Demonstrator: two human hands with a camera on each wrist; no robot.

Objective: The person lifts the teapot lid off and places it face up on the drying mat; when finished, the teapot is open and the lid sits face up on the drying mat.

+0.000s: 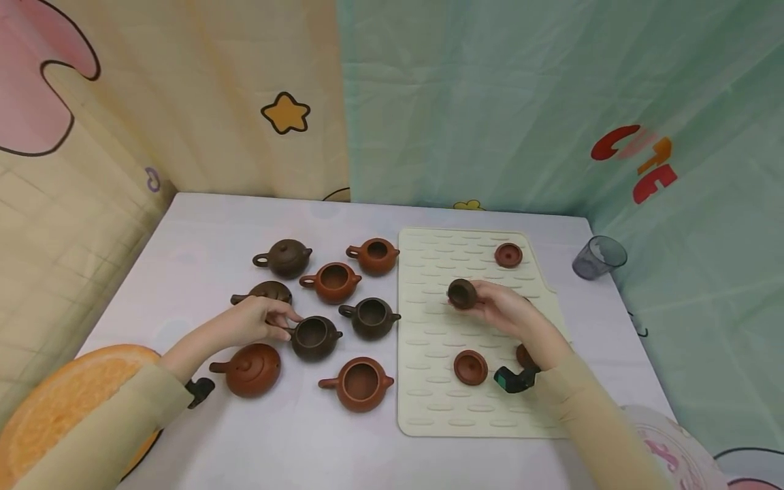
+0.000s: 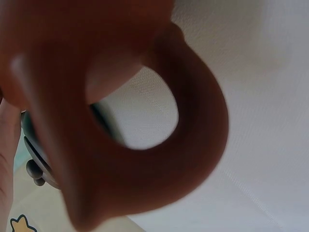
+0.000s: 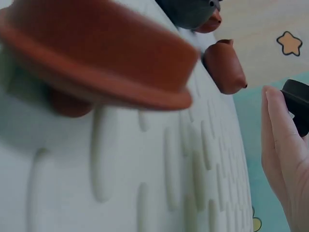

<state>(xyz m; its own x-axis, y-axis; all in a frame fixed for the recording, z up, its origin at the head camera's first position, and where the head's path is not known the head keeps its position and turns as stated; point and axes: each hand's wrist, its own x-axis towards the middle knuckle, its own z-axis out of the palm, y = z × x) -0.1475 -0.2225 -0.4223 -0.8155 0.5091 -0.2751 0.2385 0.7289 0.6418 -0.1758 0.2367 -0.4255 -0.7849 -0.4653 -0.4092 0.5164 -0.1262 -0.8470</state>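
Observation:
My left hand (image 1: 248, 323) pinches the handle of a dark brown lidless teapot (image 1: 314, 338) on the table. In my right hand (image 1: 505, 309), held over the cream mat, is a dark teapot lid (image 1: 462, 294), its hollow underside showing; the right wrist view catches this lid (image 3: 297, 104) at the edge. A lidded reddish teapot (image 1: 253, 371) stands just below the left hand, and its handle (image 2: 203, 121) looms large in the left wrist view. Behind that hand sits a dark lidded teapot (image 1: 271, 291), partly covered by it.
Other lidless teapots stand near, reddish ones (image 1: 333, 282) and a dark one (image 1: 373, 318). The ridged mat (image 1: 429, 401) carries upturned reddish lids (image 1: 470, 367), one partly hidden under the right wrist. A clear cup (image 1: 599, 257) stands at the table's right edge.

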